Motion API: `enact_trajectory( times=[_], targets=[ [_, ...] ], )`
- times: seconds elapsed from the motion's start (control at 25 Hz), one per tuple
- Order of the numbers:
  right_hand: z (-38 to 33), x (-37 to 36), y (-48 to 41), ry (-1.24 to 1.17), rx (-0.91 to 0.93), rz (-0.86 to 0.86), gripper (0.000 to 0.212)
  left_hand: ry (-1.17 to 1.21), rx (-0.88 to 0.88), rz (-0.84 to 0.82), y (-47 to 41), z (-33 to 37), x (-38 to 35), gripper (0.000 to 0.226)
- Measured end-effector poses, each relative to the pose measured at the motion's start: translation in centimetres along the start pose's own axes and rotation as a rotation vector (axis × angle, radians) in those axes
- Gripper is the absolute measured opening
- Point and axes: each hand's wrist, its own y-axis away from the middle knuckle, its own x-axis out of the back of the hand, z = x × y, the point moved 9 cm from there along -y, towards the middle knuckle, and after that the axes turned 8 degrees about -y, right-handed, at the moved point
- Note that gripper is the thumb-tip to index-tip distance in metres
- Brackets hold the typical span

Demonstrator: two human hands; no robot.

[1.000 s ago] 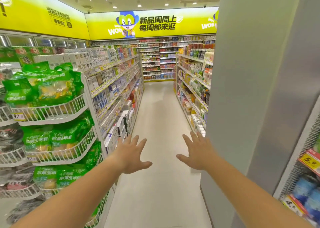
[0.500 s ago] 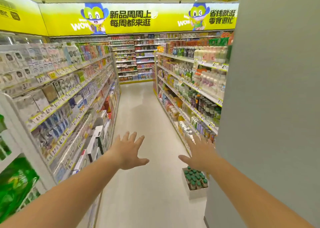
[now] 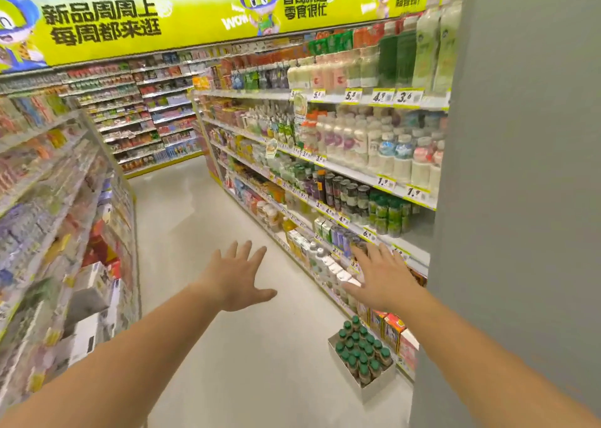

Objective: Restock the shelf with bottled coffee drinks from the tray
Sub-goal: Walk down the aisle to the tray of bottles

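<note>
A white cardboard tray [image 3: 377,385] stands on the floor at the foot of the right-hand shelving, packed with several green-capped coffee bottles [image 3: 361,349]. The drinks shelf [image 3: 357,174] rises above it, with a row of dark green-capped bottles [image 3: 387,213] on a middle level. My left hand [image 3: 239,276] is stretched out over the aisle floor, fingers spread, holding nothing. My right hand [image 3: 380,278] is also spread and empty, held in front of the lower shelves, well above and beyond the tray.
A grey pillar [image 3: 520,200] fills the right side, close to my right arm. Another shelving unit [image 3: 65,232] lines the left of the aisle, with boxes low down. The pale floor [image 3: 195,232] runs ahead to a back wall of shelves [image 3: 140,112].
My view has swung right and moved forward along the aisle. The tray of bottles and the drinks shelf have come closer. Both hands stay spread and empty.
</note>
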Motion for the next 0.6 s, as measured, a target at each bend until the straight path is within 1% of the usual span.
enact_trajectory(
  times=[0.24, 0.32, 0.44, 0.6],
  targets=[
    [4.6, -4.5, -9.3, -0.051, -0.235, -0.054, 0.092, 0.006, -0.254, 0.052, -16.1, 1.0, -2.7, 0.101],
    [6.0, -6.2, -11.3, -0.051, -0.333, -0.078, 0.092, -0.007, -0.363, 0.062, -21.2, 2.4, -3.7, 0.101],
    [8.2, -8.8, -13.7, -0.063, -0.499, -0.087, 0.092, -0.043, -0.530, 0.131, -28.6, 5.2, -4.8, 0.100],
    [9.4, -12.6, -15.9, -0.105, -0.722, -0.057, 0.093, -0.093, -0.755, 0.216, -36.6, 8.6, -7.1, 0.102]
  ],
)
